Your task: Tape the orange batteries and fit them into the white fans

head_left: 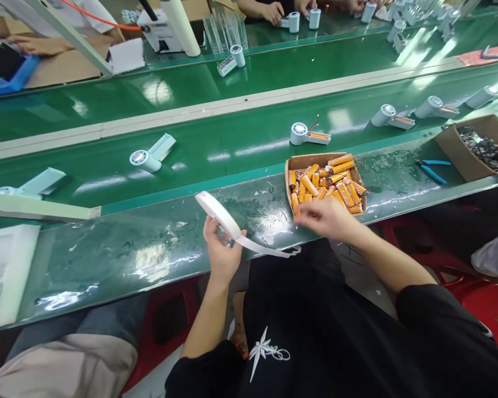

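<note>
Left hand (223,254) holds the white tape roll (219,213) tilted above the bench edge, fingers and thumb curled round its lower part, the grip partly hidden by the ring. A loose strip (265,249) trails rightward to a crumpled end. Right hand (326,217), motion-blurred, has its fingers bunched narrow at the near side of the cardboard box (288,185) of orange cells (345,193), forearm angled in from the right; whether it pinches anything cannot be told. The picture's left edge cuts off a white tray (22,276).
</note>
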Tool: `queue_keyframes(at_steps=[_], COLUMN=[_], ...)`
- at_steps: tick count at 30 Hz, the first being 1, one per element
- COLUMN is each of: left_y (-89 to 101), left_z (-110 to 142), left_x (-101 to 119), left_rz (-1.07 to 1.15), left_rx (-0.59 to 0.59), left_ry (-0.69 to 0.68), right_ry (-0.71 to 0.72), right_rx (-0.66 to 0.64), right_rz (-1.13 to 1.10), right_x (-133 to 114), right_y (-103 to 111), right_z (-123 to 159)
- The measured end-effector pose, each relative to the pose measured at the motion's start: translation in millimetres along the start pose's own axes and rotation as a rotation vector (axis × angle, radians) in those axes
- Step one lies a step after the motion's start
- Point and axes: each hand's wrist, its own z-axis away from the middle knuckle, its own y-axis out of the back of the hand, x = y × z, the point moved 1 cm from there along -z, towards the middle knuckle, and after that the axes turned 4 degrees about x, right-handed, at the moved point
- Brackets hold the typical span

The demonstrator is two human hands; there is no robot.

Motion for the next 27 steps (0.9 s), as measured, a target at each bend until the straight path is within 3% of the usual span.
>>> queue_keyframes(at_steps=[2,4,6,8,10,12,14,17,19,22,27], left_y=[-11.7,-21.3,-26.7,-28.0,-27.4,-27.2,-28.0,-29.6,-29.6,-27.4,-22.4], left_z=[4.7,6.3,6.0,5.2,4.4,3.5,2.2,0.7,0.9,2.8,5.7], left_x=[7.1,16.8,25.3,31.7,37.1,43.0,49.7,58.7,63.2,68.6,74.0], left_rz=[-0.061,-0.122,-0.145,-0.154,-0.174,-0.189,-0.190,-0.200,-0.220,-0.251,-0.339], left_rx=[-0.020,-0.052,-0.086,-0.109,-0.127,-0.130,-0.118,-0.112,-0.133,-0.158,-0.204], left_ry=[-0.039,-0.103,-0.156,-0.182,-0.213,-0.285,-0.387,-0.481,-0.488,-0.504,-0.561], right_ry=[-0.136,-0.195,-0.193,-0.158,-0.104,-0.066,-0.084,-0.175,-0.221,-0.213,-0.030], right_rx=[0.258,0.270,0.205,0.271,0.446,0.523,0.446,0.263,0.206,0.223,0.356], right_rz=[0.269,0.463,0.458,0.250,-0.128,-0.556,-0.900,-1.183,-1.271,-1.284,-1.023], right_x=[13.0,26.4,37.7,43.6,42.8,35.4,22.4,0.3,-10.6,-17.6,-15.7], right_y=[14.1,20.6,21.7,21.4,21.4,20.3,16.8,6.8,-2.1,-14.1,-15.7], right_z=[-27.0,-50.1,-62.0,-60.7,-49.2,-33.7,-19.1,-2.5,4.6,10.9,16.8])
